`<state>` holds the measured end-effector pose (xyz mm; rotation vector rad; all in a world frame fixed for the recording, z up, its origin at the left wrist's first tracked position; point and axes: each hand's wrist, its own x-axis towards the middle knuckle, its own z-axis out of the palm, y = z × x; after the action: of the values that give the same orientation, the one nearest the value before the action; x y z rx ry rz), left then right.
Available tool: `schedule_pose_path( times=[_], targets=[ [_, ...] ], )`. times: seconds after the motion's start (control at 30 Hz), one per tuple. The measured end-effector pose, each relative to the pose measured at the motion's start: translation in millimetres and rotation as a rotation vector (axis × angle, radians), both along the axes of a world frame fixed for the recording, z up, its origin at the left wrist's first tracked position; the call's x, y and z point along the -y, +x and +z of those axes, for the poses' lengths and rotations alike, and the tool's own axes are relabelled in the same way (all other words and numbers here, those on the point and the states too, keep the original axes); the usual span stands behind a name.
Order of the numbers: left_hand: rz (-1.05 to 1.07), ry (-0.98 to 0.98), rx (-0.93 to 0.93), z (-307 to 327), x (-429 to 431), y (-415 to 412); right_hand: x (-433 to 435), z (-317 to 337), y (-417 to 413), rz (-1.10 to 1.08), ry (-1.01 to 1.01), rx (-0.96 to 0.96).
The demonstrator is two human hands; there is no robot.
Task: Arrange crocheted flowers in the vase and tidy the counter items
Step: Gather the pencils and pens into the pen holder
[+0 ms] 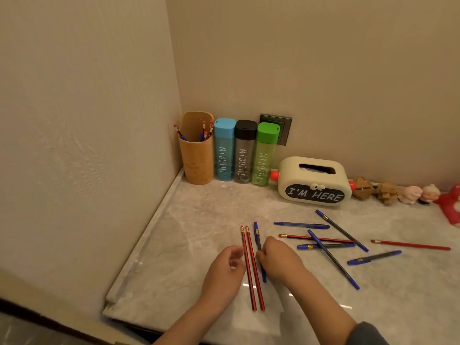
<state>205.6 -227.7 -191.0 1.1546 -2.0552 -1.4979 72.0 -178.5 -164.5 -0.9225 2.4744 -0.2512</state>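
The pale marble counter (186, 245) runs into a corner between beige walls. At the back stands a cream tissue box (313, 180) lettered "I'M HERE", with googly eyes. Left of it, in the corner, a wooden holder (196, 160) stands upright with red pencils and blue pens in it, and beside it three "MY BOTTLE" bottles – blue (224, 155), grey (244, 158), green (263, 158) – in a row. Near the front edge the right grip (276, 260) is curled round a blue pen (256, 231), which lies just right of two red pencils (260, 295) side by side. The left grip (225, 266) is loosely curled against their left side – I cannot tell if it has hold. Further right, more blue pens (302, 225) and red pencils (410, 245) lie scattered, some crossing
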Motion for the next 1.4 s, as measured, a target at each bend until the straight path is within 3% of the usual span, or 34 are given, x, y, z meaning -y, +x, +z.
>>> schedule_pose_path(
  times=[0.17, 0.3, 0.47, 0.63, 0.93, 1.17, 1.3, 1.4],
  targets=[
    [0.01, 0.034, 0.002, 0, 1, -1, 9, 6, -2, 0.054, 0.155, -0.021],
    [0.013, 0.055, -0.002, -1, 3, -2, 5, 7, -3, 0.025, 0.074, -0.014],
    [0.032, 0.104, -0.027, -2, 6, -3, -12, 8, -13, -0.231, -0.149, 0.304],
    [0.079, 0.234, -0.079, 4, 12, -9, -13, -6, -1, -0.14, -0.201, 0.207],
    [0.069, 0.338, -0.03, 15, 18, -12, 6, 3, 14, 0.058, 0.021, 0.05],
    [0.056, 0.361, -0.039, 18, 22, -7, 4, -12, 27, 0.106, -0.026, -0.216],
    [0.082, 0.404, -0.048, 19, 24, -11, 4, -13, 24, 0.154, 0.03, -0.23],
    [0.071, 0.415, -0.043, 21, 24, -14, 1, -9, 15, 0.118, -0.035, -0.086]
  ],
)
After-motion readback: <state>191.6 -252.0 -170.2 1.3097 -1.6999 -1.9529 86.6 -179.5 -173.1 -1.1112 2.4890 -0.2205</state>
